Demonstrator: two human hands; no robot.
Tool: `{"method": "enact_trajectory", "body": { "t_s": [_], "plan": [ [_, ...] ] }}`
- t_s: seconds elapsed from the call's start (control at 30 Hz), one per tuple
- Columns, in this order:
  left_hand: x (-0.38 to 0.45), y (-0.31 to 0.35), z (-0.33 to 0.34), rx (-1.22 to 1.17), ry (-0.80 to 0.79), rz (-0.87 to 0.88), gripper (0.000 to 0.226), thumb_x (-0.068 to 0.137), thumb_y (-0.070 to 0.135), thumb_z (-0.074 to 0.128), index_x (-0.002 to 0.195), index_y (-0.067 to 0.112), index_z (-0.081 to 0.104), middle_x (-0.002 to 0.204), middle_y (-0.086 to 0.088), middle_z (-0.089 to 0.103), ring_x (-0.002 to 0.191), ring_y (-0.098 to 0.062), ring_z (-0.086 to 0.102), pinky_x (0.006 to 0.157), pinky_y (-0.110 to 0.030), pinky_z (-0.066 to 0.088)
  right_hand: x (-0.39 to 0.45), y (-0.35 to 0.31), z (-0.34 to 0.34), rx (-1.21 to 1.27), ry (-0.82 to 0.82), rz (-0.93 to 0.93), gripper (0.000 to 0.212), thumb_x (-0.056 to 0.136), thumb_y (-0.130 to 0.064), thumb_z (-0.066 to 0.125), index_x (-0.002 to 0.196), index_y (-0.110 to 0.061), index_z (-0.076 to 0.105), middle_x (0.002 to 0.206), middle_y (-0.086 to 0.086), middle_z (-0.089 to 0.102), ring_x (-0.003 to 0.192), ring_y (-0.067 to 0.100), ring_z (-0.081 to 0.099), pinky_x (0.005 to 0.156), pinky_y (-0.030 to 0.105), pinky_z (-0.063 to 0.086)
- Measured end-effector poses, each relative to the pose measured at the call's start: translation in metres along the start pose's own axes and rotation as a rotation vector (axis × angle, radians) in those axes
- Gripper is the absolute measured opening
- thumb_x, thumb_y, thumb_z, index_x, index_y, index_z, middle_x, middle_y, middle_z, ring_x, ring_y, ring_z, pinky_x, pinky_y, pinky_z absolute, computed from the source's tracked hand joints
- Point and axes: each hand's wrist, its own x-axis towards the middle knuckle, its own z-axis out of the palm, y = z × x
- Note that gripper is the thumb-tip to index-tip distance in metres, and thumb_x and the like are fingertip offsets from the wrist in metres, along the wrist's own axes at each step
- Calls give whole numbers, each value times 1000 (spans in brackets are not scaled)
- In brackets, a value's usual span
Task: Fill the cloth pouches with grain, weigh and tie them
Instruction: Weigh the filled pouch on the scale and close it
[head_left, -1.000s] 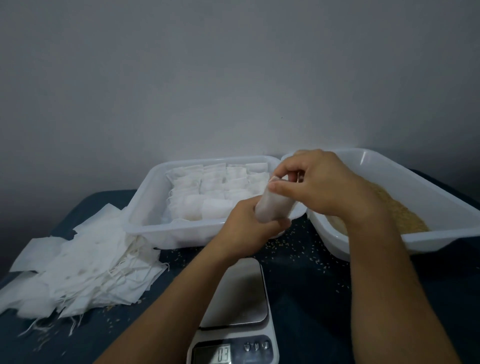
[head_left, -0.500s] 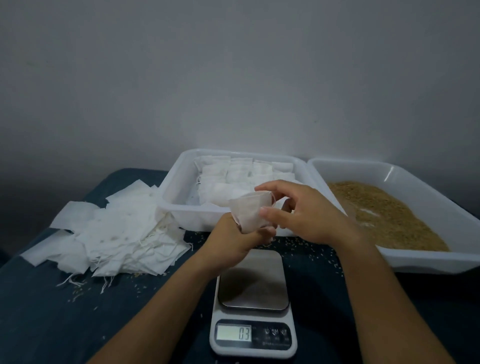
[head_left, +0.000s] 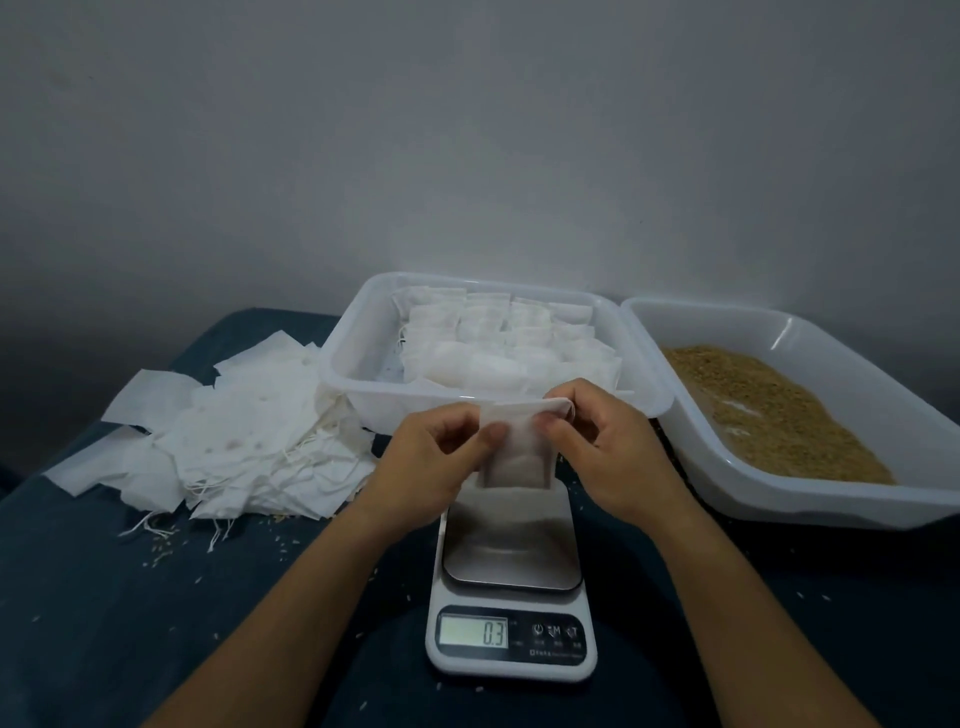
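The cloth pouch (head_left: 517, 448) hangs over the far edge of the kitchen scale (head_left: 511, 587), its mouth held up between both hands. If either pinch slackens, the mouth may sag and spill grain onto the dark surface (head_left: 156, 597) (loose kernels already lie scattered there). Letting its bottom brush the platform could also upset the reading, which shows 0.3. The left hand (head_left: 441, 457) pinches the pouch's left top edge between thumb and curled fingers; the right hand (head_left: 597, 441) pinches the right top corner likewise. The grain tray (head_left: 883, 499) sits just right, and the tray of filled pouches (head_left: 358, 374) lies beyond the hands.
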Motion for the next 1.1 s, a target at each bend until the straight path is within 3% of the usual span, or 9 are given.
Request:
{"method": "enact_trajectory", "body": {
  "t_s": [0.07,0.17,0.37,0.47,0.53,0.63,0.83,0.93,1.1],
  "plan": [
    [-4,-7,-1,34,-2,2,21,97,39,71,86,21,75,82,-10,72,75,-21,67,76,-46,59,-8,5,7,34,1,17,9,102,-28,66,93,-30,65,82,-6,69,74,14,64,68,29,52],
    [-7,-11,-5,44,-42,-8,7,96,22,74,91,25,76,80,-2,74,72,-12,69,69,-28,57,-16,11,12,139,-39,63,8,102,-21,68,94,-22,68,83,2,73,79,24,71,72,34,61],
    [-11,-13,-15,72,-163,-105,30,81,29,82,106,41,71,87,1,76,80,-24,75,71,-28,62,-18,17,9,222,-179,217,20,96,-12,75,109,-27,71,93,-3,79,81,15,76,66,27,61],
    [-12,-16,-17,299,-187,-70,36,84,27,82,113,42,67,89,14,73,74,-8,70,68,-17,55,-18,23,9,-50,-206,194,34,92,-26,79,123,-36,69,107,-16,77,93,2,72,80,19,58],
    [-12,-18,-16,408,-159,-61,39,83,28,82,116,43,65,93,21,70,72,-2,64,67,-12,50,-17,28,8,-254,-203,154,46,91,-38,79,134,-39,63,118,-24,68,99,-7,64,80,7,47],
    [-10,-23,-21,479,-88,-70,40,85,32,82,120,41,65,95,19,68,74,3,61,68,-9,46,-15,36,4,-276,-189,182,52,91,-49,76,140,-42,59,122,-23,62,95,-5,61,74,6,44],
    [0,-49,-32,505,119,-259,21,93,29,75,113,27,70,96,14,72,86,-3,66,80,-29,55,-7,72,7,-159,22,321,24,99,-44,68,119,-32,73,104,-22,69,95,-6,63,85,19,48],
    [2,-64,-35,591,195,-309,18,93,29,73,111,28,72,92,18,69,91,-6,65,81,-22,44,-7,91,15,-250,43,382,20,99,-39,68,109,-25,78,96,-16,70,92,6,65,83,22,43],
    [4,-73,-29,697,210,-273,16,89,26,72,103,32,70,77,26,62,72,12,53,64,-6,32,-4,102,19,-175,133,414,10,96,-34,71,93,-28,78,87,-14,75,83,8,68,80,26,50]
  ]
}}
